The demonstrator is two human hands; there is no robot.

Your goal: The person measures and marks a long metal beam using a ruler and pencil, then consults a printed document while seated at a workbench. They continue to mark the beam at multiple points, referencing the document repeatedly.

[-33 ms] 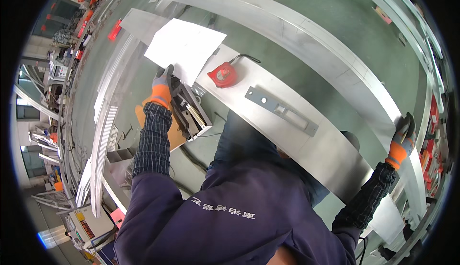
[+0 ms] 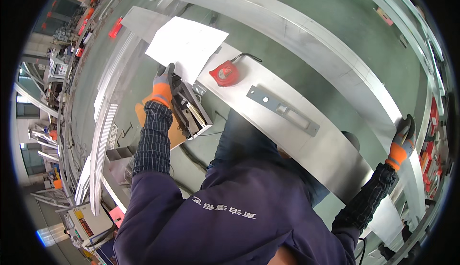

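My left hand (image 2: 163, 83), in a grey and orange glove, pinches the near edge of a white paper sheet (image 2: 187, 44) lying over the far left part of a long metal panel (image 2: 330, 157). On the panel, right of the sheet, sits a red tape measure (image 2: 224, 74) with a dark wrist strap. A grey slotted metal plate (image 2: 282, 110) with holes lies flat farther right. My right hand (image 2: 401, 142), gloved alike, is at the far right by the end of a second long metal profile (image 2: 330, 49). Its fingers are curled, with a thin pale sliver between them that I cannot identify.
Below my left hand stands an open grey box (image 2: 191, 109) of tools beside brown cardboard (image 2: 176, 133). Bundled metal profiles (image 2: 108, 106) lie at the left. Another metal frame (image 2: 402, 15) runs along the upper right. A beige machine (image 2: 88, 226) stands at the lower left.
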